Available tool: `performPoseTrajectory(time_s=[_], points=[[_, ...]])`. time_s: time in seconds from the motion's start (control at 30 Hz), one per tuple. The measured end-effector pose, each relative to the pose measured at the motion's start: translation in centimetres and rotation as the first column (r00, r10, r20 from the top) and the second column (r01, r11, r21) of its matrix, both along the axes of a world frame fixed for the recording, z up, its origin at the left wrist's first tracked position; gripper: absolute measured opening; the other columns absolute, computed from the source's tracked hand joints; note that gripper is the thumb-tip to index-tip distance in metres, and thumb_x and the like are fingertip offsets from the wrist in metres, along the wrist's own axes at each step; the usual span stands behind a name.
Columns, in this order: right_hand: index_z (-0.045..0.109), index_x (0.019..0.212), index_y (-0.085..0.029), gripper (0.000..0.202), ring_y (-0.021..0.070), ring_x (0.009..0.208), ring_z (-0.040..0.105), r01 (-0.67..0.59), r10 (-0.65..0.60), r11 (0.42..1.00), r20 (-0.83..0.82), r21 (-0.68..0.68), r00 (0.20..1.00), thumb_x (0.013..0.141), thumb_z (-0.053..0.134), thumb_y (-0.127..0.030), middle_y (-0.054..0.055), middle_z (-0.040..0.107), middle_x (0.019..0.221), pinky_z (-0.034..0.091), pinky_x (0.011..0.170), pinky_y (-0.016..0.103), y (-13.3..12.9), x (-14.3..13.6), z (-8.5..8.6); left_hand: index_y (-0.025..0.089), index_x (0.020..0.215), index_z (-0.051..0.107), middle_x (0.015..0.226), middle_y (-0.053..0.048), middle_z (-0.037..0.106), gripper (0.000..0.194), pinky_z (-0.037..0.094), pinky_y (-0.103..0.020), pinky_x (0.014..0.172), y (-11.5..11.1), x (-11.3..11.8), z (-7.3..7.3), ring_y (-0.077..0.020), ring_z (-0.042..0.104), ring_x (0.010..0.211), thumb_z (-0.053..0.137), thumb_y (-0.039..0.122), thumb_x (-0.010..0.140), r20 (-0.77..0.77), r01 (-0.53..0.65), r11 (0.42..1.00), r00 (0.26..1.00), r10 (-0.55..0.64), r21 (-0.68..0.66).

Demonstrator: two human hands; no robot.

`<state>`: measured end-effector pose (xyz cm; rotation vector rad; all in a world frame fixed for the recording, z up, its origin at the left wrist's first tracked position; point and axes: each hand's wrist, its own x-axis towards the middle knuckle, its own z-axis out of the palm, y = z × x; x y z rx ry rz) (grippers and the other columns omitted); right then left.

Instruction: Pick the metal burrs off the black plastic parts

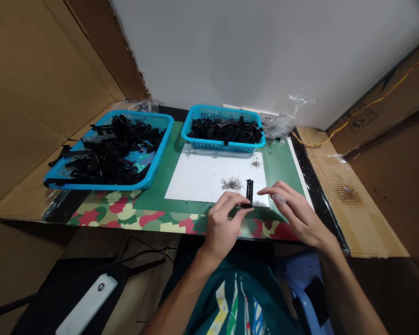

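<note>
My left hand [225, 221] grips the lower end of a slim black plastic part [249, 188] between thumb and fingers. The part stands roughly upright over the near edge of a white sheet [195, 179]. To its right is my right hand [295, 209], apart from the part, fingers stretched toward it. A whitish, shiny patch, perhaps tape, covers one finger of this hand. Just beyond the part on the sheet lies a pile of tiny metal pieces [232, 183], too small to name exactly. A smaller pile [256, 163] sits farther back on the right.
A large blue basket [160, 153] of black plastic parts stands at the left, some overhanging its rim. A smaller blue basket [223, 145] of similar parts sits at the back. Cardboard walls [38, 70] flank the table; clear plastic bags [279, 125] and a yellow wire [345, 123] lie right.
</note>
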<state>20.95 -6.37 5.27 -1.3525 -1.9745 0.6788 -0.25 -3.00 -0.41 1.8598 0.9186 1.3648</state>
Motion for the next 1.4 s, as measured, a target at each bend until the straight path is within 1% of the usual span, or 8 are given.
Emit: performPoseTrajectory(time_s=[0.13, 0.23, 0.3, 0.43, 0.67, 0.87, 1.13, 1.4], points=[[0.072, 0.126, -0.027, 0.036, 0.0217, 0.100, 0.062, 0.028, -0.025, 0.999, -0.066, 0.040, 0.997, 0.113, 0.039, -0.033, 0.008, 0.059, 0.109, 0.051, 0.087, 0.035, 0.5, 0.3, -1.3, 0.022, 0.103, 0.075, 0.099, -0.004, 0.073, 0.017, 0.057, -0.029, 0.083, 0.2, 0.3, -0.3, -0.0185, 0.072, 0.094, 0.076, 0.009, 0.091, -0.083, -0.009, 1.000, 0.997, 0.009, -0.005], [0.080, 0.108, -0.028, 0.036, 0.0253, 0.110, 0.058, 0.174, -0.163, 0.967, -0.070, 0.184, 0.984, 0.111, 0.046, -0.039, 0.008, 0.055, 0.110, 0.048, 0.095, 0.041, 0.8, 0.4, -2.2, 0.021, 0.103, 0.076, 0.100, -0.003, 0.075, 0.022, 0.057, -0.029, 0.082, 0.3, 0.5, -0.7, -0.0186, 0.073, 0.093, 0.077, 0.005, 0.088, -0.139, -0.047, 0.999, 0.989, 0.044, -0.021], [0.080, 0.105, -0.027, 0.035, 0.0251, 0.105, 0.059, 0.258, -0.234, 0.941, -0.129, 0.219, 0.964, 0.110, 0.048, -0.040, 0.008, 0.058, 0.105, 0.049, 0.091, 0.042, 1.0, 0.1, -2.6, 0.021, 0.104, 0.077, 0.101, -0.003, 0.075, 0.026, 0.058, -0.029, 0.083, 0.3, 0.6, -0.9, -0.0187, 0.073, 0.093, 0.078, 0.002, 0.086, -0.167, -0.063, 0.998, 0.984, 0.059, -0.019], [0.074, 0.089, -0.022, 0.035, 0.0208, 0.083, 0.065, 0.313, -0.243, 0.934, -0.338, 0.172, 0.909, 0.110, 0.050, -0.037, 0.006, 0.070, 0.089, 0.051, 0.074, 0.035, 1.6, -1.2, -3.2, 0.021, 0.109, 0.077, 0.103, -0.005, 0.077, 0.027, 0.060, -0.032, 0.084, 0.2, 0.8, -1.3, -0.0203, 0.074, 0.096, 0.075, 0.003, 0.088, -0.243, -0.069, 0.997, 0.967, 0.072, 0.019], [0.068, 0.085, -0.020, 0.044, 0.0150, 0.057, 0.058, 0.260, -0.237, 0.961, -0.209, 0.090, 0.949, 0.110, 0.046, -0.049, 0.001, 0.063, 0.066, 0.045, 0.059, 0.028, 2.7, -2.8, -4.3, 0.020, 0.110, 0.076, 0.107, -0.006, 0.081, 0.025, 0.061, -0.039, 0.089, 0.1, 1.0, -1.4, -0.0231, 0.076, 0.098, 0.074, 0.005, 0.091, -0.298, -0.056, 0.996, 0.952, 0.076, 0.074], [0.066, 0.079, -0.020, 0.050, 0.0138, 0.051, 0.052, 0.262, -0.250, 0.965, -0.260, 0.013, 0.933, 0.108, 0.046, -0.055, -0.002, 0.055, 0.058, 0.041, 0.052, 0.026, 3.4, -2.7, -4.8, 0.018, 0.108, 0.076, 0.101, -0.006, 0.080, 0.022, 0.061, -0.038, 0.084, 0.0, 1.1, -1.4, -0.0233, 0.075, 0.094, 0.076, 0.006, 0.090, -0.330, -0.071, 0.990, 0.938, 0.108, 0.122], [0.068, 0.078, -0.020, 0.048, 0.0129, 0.051, 0.050, 0.242, -0.228, 0.970, -0.239, 0.029, 0.944, 0.109, 0.048, -0.050, -0.002, 0.054, 0.058, 0.039, 0.052, 0.027, 3.2, -2.6, -5.0, 0.017, 0.107, 0.075, 0.098, -0.007, 0.078, 0.018, 0.060, -0.037, 0.082, -0.2, 1.2, -1.3, -0.0226, 0.073, 0.093, 0.071, 0.006, 0.093, -0.334, -0.050, 0.992, 0.939, 0.085, 0.113], [0.066, 0.073, -0.020, 0.048, 0.0123, 0.049, 0.048, 0.200, -0.178, 0.970, -0.155, 0.139, 0.972, 0.109, 0.048, -0.046, -0.002, 0.055, 0.057, 0.038, 0.053, 0.027, 3.2, -2.5, -4.7, 0.018, 0.103, 0.075, 0.097, -0.007, 0.076, 0.020, 0.058, -0.034, 0.079, -0.2, 1.2, -1.2, -0.0218, 0.070, 0.093, 0.066, 0.003, 0.095, -0.383, -0.040, 0.993, 0.920, 0.078, 0.107]])
